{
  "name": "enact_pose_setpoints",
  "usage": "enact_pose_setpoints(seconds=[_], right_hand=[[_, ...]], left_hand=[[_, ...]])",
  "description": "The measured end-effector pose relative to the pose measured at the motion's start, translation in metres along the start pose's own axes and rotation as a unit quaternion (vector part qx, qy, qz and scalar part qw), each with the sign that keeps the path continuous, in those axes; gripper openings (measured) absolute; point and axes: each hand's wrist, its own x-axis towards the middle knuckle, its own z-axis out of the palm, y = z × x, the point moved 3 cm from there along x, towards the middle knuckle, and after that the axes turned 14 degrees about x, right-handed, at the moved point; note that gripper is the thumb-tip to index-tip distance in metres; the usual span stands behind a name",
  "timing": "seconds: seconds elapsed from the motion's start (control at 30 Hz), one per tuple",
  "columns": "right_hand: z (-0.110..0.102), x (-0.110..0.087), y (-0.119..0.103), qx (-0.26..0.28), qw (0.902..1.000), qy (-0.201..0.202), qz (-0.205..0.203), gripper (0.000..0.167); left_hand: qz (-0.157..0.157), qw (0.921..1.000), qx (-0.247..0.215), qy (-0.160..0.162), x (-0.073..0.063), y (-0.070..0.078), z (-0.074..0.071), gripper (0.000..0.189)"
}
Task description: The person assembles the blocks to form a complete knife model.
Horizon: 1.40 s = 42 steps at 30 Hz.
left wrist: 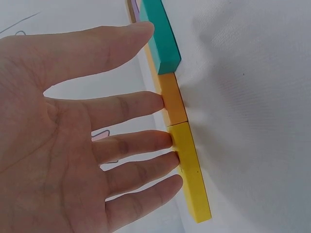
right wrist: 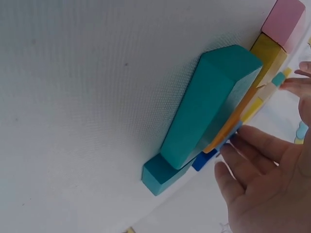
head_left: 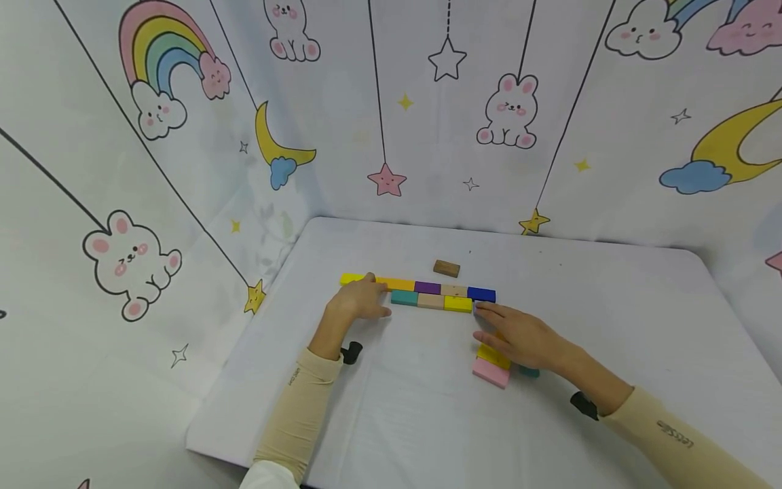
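Two touching rows of coloured wooden blocks lie on the white table. The far row has a yellow block (head_left: pixel 349 278), an orange block (head_left: pixel 398 284), a purple block (head_left: pixel 427 288), a beige block and a dark blue block (head_left: pixel 481 295). Nearer lie a teal block (head_left: pixel 404 297), a beige block, another yellow block (head_left: pixel 458 304) and a pale blue-violet block (head_left: pixel 476 308), mostly covered. With extended fingers, my left hand (head_left: pixel 360 299) touches the far row's yellow and orange blocks; its thumb is by the teal one. My right hand (head_left: pixel 525 334) has its fingertips at the pale block.
Under and beside the right hand lie loose blocks: a pink one (head_left: pixel 491 373), a yellow one (head_left: pixel 493 357), an orange one and teal ones (right wrist: pixel 214 107), partly hidden in the head view. A brown block (head_left: pixel 447 268) lies behind the rows. Patterned cloth walls (head_left: pixel 342 122) border the table.
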Motion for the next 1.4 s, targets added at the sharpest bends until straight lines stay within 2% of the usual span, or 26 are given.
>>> enact_pose_setpoints(seconds=[0.33,0.63,1.0,1.4], right_hand=[[-0.002,0.001,-0.002,0.006,0.9997,-0.013,0.019,0.065],[-0.003,0.003,0.001,0.02,0.9998,-0.01,0.0,0.06],[-0.007,0.006,0.003,0.055,0.9979,-0.024,0.023,0.071],[-0.006,0.011,0.005,0.046,0.9987,-0.022,0.003,0.068]], left_hand=[[-0.002,1.0,-0.004,0.003,-0.002,0.0,-0.001,0.064],[0.0,1.0,-0.002,0.002,0.0,-0.001,0.0,0.065],[0.001,1.0,-0.005,0.001,-0.001,-0.001,0.0,0.065],[0.014,0.9999,0.001,0.009,0.0,-0.001,-0.001,0.064]])
